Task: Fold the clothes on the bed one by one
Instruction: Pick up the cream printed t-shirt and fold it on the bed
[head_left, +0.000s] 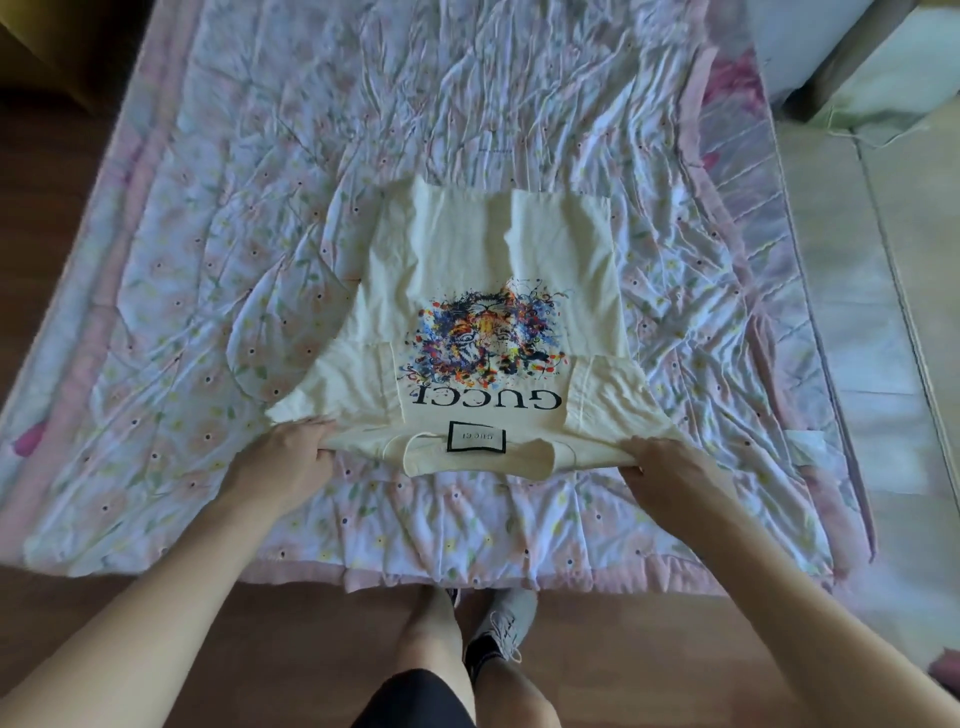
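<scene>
While the cream T-shirt (467, 270) lies spread on the bed (208, 260), collar end nearest us, we pinch its shoulders: our left hand (291, 462) grips one edge, our right hand (670, 473) the other, well apart. Soft, creased cotton (both long sides folded inward) carries a splashy multicoloured tiger print (488, 338) over a crumpled floral quilt (467, 519).

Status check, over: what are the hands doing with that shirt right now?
Left hand and right hand each grip a shoulder of the cream T-shirt. Shirt flat on floral quilt, print up, sleeves folded in. Nothing in the way.
</scene>
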